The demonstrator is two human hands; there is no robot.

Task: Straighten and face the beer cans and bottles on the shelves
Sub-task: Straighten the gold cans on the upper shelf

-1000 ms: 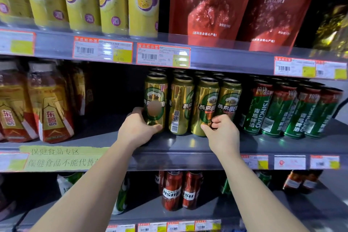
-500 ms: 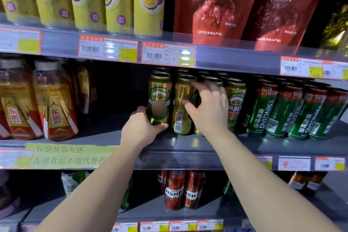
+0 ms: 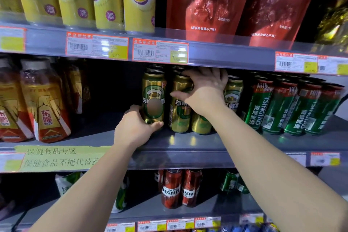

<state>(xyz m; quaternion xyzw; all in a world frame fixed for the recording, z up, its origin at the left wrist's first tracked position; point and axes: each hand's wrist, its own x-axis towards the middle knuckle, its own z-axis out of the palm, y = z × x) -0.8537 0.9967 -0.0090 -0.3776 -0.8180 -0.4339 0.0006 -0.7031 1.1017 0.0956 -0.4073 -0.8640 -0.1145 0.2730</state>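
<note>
Tall gold beer cans point(image 3: 153, 98), four across the front row in the middle of the gray shelf point(image 3: 188, 149), more rows tucked behind. Probably full, so some heft in each, yet thin aluminium walls that would dent under a hard squeeze. Smooth, glossy skin, likely slick if cold or dusty. Best taken low around the body or capped from above at the rim, then spun in place rather than lifted, since close neighbours would knock over easily. Left hand point(image 3: 134, 130) wrapped round the base of the leftmost can, thumb across the front, fingers hidden behind. Right hand point(image 3: 205, 90) draped over the top of the third can point(image 3: 200, 124), fingers curled over the rim, thumb stretched out against the side of the second can point(image 3: 179, 109). Looks-wise: metallic gold with a green oval badge and white Chinese lettering; leftmost faces out nicely, second sits turned a bit with its label off-centre, fourth can point(image 3: 233, 94) peeks out to the right of the wrist. Just beside, to the right, a leaning-looking row of green Tsingtao cans point(image 3: 278, 107) with barcodes partly showing, so probably next in line for facing.
</note>
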